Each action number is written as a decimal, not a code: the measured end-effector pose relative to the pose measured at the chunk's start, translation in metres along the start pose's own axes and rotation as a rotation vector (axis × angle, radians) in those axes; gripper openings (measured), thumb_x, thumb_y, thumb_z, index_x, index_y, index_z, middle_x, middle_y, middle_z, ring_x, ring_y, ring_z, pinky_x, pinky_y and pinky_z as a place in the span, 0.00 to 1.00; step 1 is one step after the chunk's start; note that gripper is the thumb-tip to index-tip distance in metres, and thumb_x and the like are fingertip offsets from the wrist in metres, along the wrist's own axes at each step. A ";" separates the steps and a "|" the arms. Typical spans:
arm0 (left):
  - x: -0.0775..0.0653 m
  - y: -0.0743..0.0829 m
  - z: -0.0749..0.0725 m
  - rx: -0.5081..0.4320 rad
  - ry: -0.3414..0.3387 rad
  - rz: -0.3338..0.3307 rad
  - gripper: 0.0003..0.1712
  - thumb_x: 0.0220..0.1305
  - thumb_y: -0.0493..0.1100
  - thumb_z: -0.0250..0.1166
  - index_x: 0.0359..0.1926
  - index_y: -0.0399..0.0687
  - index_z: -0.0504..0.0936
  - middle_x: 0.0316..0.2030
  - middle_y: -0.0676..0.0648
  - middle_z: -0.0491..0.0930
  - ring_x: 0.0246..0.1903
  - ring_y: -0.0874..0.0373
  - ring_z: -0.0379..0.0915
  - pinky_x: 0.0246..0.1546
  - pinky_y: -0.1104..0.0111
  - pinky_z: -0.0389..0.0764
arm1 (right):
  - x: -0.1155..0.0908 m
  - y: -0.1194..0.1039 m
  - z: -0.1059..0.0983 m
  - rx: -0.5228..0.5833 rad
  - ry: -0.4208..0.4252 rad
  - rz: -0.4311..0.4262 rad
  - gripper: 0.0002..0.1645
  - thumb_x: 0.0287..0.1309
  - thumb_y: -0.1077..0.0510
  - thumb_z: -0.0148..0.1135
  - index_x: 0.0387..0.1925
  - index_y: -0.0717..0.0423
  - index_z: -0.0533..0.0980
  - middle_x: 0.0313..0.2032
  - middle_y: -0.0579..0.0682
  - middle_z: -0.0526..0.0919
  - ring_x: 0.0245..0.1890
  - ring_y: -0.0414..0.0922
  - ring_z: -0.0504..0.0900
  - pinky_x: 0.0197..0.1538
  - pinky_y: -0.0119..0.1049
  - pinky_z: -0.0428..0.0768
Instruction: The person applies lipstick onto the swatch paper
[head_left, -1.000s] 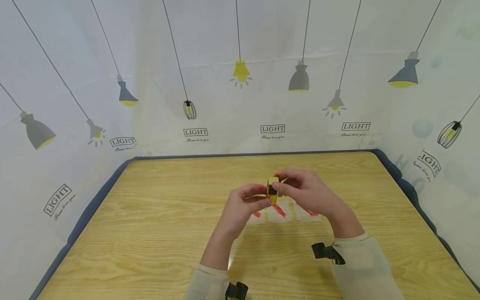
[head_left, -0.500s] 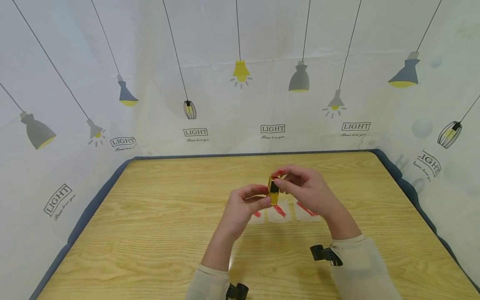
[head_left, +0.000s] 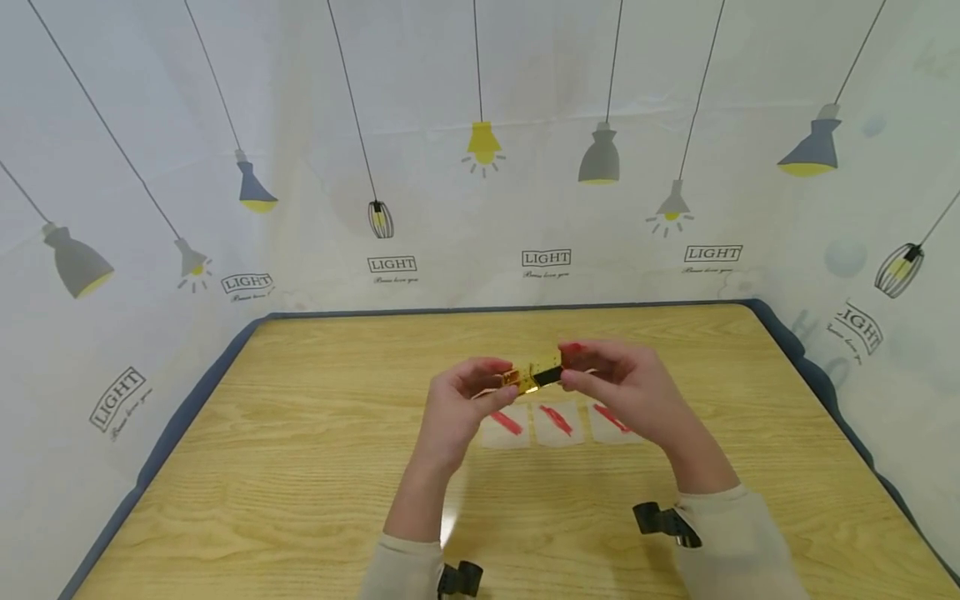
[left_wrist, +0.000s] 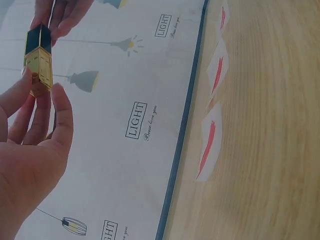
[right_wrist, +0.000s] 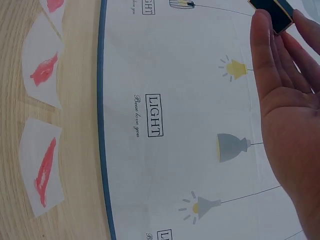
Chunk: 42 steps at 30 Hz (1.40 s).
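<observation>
A gold-and-black lipstick tube [head_left: 534, 379] is held above the table between both hands, lying nearly level with a slight tilt. My left hand [head_left: 447, 412] pinches its gold end between thumb and fingers. At the black end, my right hand [head_left: 633, 390] grips with thumb and fingertips. The left wrist view shows the gold part of the tube [left_wrist: 39, 62] under the black part; the right wrist view catches only the black end [right_wrist: 275, 12] at its top edge. Red colour marks some fingertips of both hands. The tube looks closed, its two parts together.
Three white paper pieces with red smears lie in a row below the hands: left paper [head_left: 506, 427], middle paper [head_left: 557, 423], right paper [head_left: 612, 422]. The wooden table [head_left: 300, 442] has a dark blue edge strip [head_left: 450, 311] along a lamp-print wall covering [head_left: 442, 208].
The lipstick tube has turned from upright to nearly level. My left hand has shifted left and my right hand slightly right, so they are farther apart. More of the left paper shows.
</observation>
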<state>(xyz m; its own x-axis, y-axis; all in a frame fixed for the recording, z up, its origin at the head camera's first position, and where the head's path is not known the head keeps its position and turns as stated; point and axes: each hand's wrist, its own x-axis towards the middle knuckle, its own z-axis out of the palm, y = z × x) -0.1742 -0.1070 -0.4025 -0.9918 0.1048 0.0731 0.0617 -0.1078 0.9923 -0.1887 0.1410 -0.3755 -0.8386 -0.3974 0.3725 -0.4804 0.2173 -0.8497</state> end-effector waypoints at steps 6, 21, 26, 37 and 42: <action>-0.005 0.004 -0.009 -0.015 -0.090 0.003 0.18 0.67 0.29 0.71 0.57 0.31 0.83 0.53 0.35 0.85 0.45 0.57 0.88 0.49 0.66 0.90 | -0.010 0.001 -0.002 0.023 -0.036 0.020 0.14 0.69 0.65 0.69 0.54 0.63 0.83 0.46 0.62 0.90 0.42 0.35 0.91 0.43 0.30 0.88; -0.015 0.001 -0.017 0.034 -0.163 0.000 0.20 0.69 0.31 0.70 0.60 0.32 0.83 0.52 0.45 0.87 0.50 0.59 0.86 0.55 0.69 0.88 | -0.032 0.004 0.002 0.033 -0.029 0.123 0.16 0.69 0.61 0.70 0.55 0.61 0.83 0.44 0.58 0.91 0.40 0.37 0.90 0.44 0.32 0.89; -0.016 -0.001 -0.017 0.014 -0.193 0.013 0.21 0.69 0.29 0.69 0.61 0.27 0.81 0.48 0.52 0.88 0.48 0.60 0.86 0.53 0.68 0.89 | -0.036 0.005 0.002 0.033 -0.019 0.152 0.17 0.69 0.61 0.71 0.56 0.63 0.83 0.44 0.56 0.91 0.39 0.39 0.91 0.45 0.32 0.89; -0.018 -0.003 -0.016 0.037 -0.195 0.025 0.18 0.68 0.27 0.69 0.58 0.27 0.82 0.46 0.55 0.89 0.47 0.61 0.86 0.52 0.65 0.90 | -0.040 0.009 0.005 0.090 0.003 0.132 0.16 0.68 0.63 0.70 0.55 0.64 0.84 0.40 0.39 0.91 0.39 0.37 0.91 0.45 0.31 0.90; -0.018 -0.005 -0.015 0.024 -0.205 0.041 0.18 0.67 0.26 0.68 0.57 0.25 0.82 0.43 0.57 0.89 0.44 0.61 0.87 0.48 0.68 0.90 | -0.041 0.010 0.007 0.104 0.007 0.114 0.16 0.68 0.64 0.70 0.54 0.66 0.84 0.40 0.36 0.91 0.38 0.35 0.91 0.44 0.31 0.90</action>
<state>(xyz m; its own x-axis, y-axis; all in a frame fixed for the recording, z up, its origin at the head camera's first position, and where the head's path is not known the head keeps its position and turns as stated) -0.1585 -0.1236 -0.4105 -0.9450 0.2999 0.1304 0.1070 -0.0932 0.9899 -0.1576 0.1527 -0.4018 -0.8880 -0.3693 0.2740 -0.3534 0.1671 -0.9204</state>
